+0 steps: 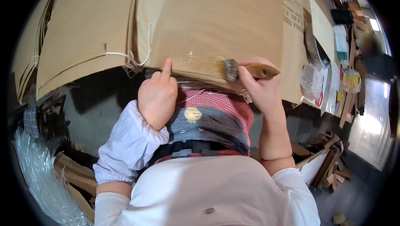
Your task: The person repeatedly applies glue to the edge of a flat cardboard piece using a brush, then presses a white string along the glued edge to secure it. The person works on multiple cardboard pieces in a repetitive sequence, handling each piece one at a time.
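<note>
Here, the right hand [263, 85] clasps a brush [231, 70] crosswise, bristles [220, 64] leftward over cardboard [212, 26], toward the left hand [158, 97], whose fingers' [166, 71] hold I cannot tell.

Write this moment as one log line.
Right hand: gripping brush | Left hand: index finger at near edge of cardboard | Bristles: on glossy patch

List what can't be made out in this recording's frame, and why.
All in the head view:
Left hand: the curled fingertips, tucked out of sight beneath the hand.
Right hand: some fingers, hidden behind the brush and the hand itself.
Large cardboard sheet: far edge, cut off by the picture's top edge.
Dark shape at far right: too blurred to identify.
</note>
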`<control>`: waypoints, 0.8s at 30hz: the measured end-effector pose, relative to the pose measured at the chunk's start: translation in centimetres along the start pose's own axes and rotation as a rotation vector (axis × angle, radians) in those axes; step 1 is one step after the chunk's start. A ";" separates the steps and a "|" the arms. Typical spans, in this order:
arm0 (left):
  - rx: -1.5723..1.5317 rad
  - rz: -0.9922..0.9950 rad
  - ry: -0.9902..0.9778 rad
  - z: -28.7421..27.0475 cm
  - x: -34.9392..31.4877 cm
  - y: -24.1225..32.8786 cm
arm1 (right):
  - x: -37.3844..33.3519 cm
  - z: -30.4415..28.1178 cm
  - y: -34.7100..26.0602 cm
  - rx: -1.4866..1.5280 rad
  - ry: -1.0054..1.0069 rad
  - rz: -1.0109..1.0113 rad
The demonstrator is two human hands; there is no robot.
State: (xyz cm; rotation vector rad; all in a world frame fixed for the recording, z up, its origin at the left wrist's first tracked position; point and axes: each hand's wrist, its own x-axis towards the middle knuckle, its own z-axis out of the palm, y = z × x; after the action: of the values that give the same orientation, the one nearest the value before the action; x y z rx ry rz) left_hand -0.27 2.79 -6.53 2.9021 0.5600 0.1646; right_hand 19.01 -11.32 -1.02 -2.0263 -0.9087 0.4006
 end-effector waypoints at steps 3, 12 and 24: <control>0.051 0.009 -0.014 -0.2 0.1 0.3 | -1.1 -3.8 2.8 -0.130 0.068 0.104; 0.074 -0.013 -0.057 -0.4 0.5 1.3 | -0.5 -6.4 5.7 -0.554 0.151 0.008; -0.471 0.002 -0.110 -3.1 0.0 1.3 | -4.6 -21.4 17.4 -1.033 0.506 0.010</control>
State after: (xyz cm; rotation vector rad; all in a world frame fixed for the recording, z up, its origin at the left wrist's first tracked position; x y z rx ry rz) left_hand -0.30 2.10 -3.23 2.4378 0.4297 0.1166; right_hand 36.03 -33.47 -2.93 -2.8340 -0.8451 -0.7162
